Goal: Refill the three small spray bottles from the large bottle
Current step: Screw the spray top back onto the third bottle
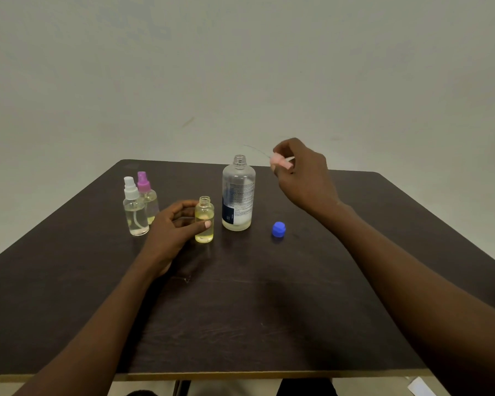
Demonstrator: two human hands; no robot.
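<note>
**Inspector:** Status of the refill?

**Assessor:** Two bottles, the white-topped bottle [135,212] and the purple-topped bottle [148,195], are recorded capped, with liquid inside, toward the far left corner of the table [269,310]. The purple one's level is partly hidden and cannot be confirmed. The third small bottle [204,221] stands uncapped and nearly full of yellow liquid. It is gripped between thumb and curled fingers of the left hand [172,227], just beside the large bottle [237,195].

**Inspector:** And the large bottle?

**Assessor:** It is found open and almost drained, mid-table toward the far edge. Its blue cap [278,229] lies apart, to the right.

**Inspector:** Outstanding?

**Assessor:** Pouring is judged done. The pink spray head [280,162], pinched in the fingertips of the raised right hand [303,181], is to be refitted and the blue cap replaced.
</note>
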